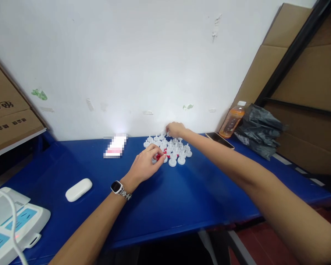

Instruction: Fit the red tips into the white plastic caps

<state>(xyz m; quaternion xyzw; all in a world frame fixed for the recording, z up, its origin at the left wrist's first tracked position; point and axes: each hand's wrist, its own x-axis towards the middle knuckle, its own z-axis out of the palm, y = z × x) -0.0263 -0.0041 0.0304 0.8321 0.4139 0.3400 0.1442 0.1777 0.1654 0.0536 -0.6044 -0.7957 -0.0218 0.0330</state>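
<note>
My left hand (pixel 145 163) pinches a small red piece (pixel 158 157) at the near edge of the white plastic caps (pixel 173 149) clustered on the blue table (pixel 182 198), my right hand (pixel 175 129) fingers closed on a far cap, most caps apparently still unfitted.

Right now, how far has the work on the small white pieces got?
Done: many white pieces stand grouped on the blue table. In hand: the left hand pinches a piece beside red parts; the right hand reaches the far edge of the group. How many remain cannot be told.
</note>
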